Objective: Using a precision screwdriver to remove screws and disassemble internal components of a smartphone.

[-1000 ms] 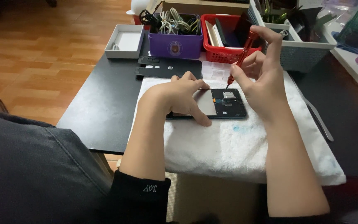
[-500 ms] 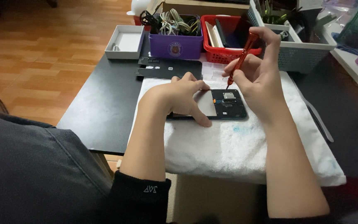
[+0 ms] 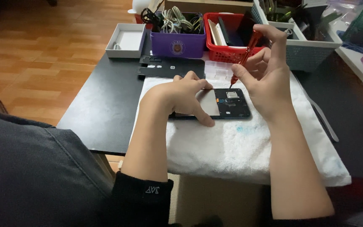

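Note:
An opened dark phone [image 3: 227, 104] lies flat on a white towel [image 3: 248, 147], its grey battery and small parts exposed. My left hand [image 3: 181, 97] presses down on the phone's left half, fingers spread over it. My right hand [image 3: 265, 71] pinches a thin red screwdriver [image 3: 243, 59] held nearly upright. Its tip points down at the phone's upper edge near the middle.
The phone's black back cover [image 3: 171, 67] lies on the black table [image 3: 101, 109] behind the towel. Further back stand a white box [image 3: 124, 40], a purple box of cables [image 3: 177, 38], a red basket [image 3: 227, 31] and a grey basket [image 3: 311, 38]. A metal tool [image 3: 322, 117] rests at the towel's right.
My right hand has tilted the red screwdriver a little more upright above the phone's upper edge. My left hand has stayed on the phone.

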